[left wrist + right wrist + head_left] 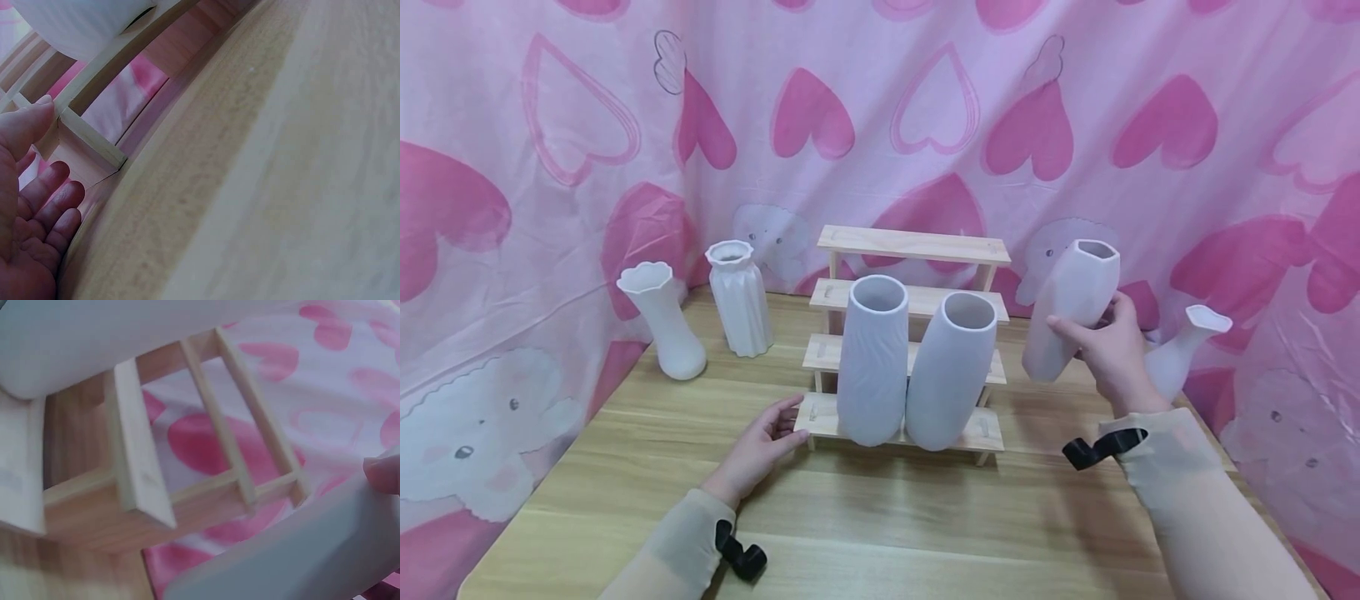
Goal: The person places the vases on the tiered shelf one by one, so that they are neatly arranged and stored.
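My right hand (pixel 1112 354) grips a white vase with an angular rim (pixel 1067 312), tilted, right of a stepped wooden display stand (pixel 913 242). In the right wrist view the vase's smooth side (pixel 281 550) fills the lower right, with the thumb on it. My left hand (pixel 760 450) holds the left end of the lowest step, the thumb at its front edge; the other fingers (pixel 53 194) curl loosely below in the left wrist view. Two tall white vases stand on that lowest step: a textured one (pixel 872 367) and, leaning right, a smoother one (pixel 951 375).
A flared white vase (pixel 670 329) and a pleated one (pixel 741 304) stand at the table's left. Behind my right wrist is a narrow-necked white vase (pixel 1180 354), partly hidden. Pink heart-patterned curtain (pixel 865 167) surrounds the wooden table (pixel 880 533).
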### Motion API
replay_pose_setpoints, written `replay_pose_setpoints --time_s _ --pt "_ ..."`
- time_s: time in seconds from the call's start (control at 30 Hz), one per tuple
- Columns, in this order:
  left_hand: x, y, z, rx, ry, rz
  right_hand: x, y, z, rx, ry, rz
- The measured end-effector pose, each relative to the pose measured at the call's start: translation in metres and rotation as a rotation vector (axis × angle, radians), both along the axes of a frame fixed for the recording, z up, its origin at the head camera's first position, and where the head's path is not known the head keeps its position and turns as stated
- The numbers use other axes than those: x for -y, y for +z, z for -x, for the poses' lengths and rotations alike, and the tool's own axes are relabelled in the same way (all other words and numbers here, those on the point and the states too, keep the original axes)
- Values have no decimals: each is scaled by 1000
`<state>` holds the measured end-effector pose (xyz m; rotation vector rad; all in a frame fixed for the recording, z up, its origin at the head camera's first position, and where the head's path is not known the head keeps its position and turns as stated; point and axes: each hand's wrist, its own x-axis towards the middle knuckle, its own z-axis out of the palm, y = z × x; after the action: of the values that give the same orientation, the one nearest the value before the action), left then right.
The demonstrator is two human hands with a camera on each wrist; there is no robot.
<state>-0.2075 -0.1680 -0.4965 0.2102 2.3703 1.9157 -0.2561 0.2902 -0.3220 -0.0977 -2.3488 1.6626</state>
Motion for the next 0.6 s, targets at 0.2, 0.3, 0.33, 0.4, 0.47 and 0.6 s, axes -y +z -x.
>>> replay_pose_setpoints --time_s 0.2,0.3,0.33,0.4,0.47,0.6 --pt "-1 1 0 4 2 3 7 18 -7 -12 62 -1" --pt "-1 0 0 6 6 20 11 24 -8 -15 101 30" --pt "0 0 0 6 7 24 13 26 -8 -18 114 38" --pt "0 1 0 4 11 31 17 29 -8 -30 145 71" --pt "0 1 0 7 15 33 22 30 -8 -49 188 117" --pt "0 1 0 20 24 33 32 30 -6 -80 270 188"
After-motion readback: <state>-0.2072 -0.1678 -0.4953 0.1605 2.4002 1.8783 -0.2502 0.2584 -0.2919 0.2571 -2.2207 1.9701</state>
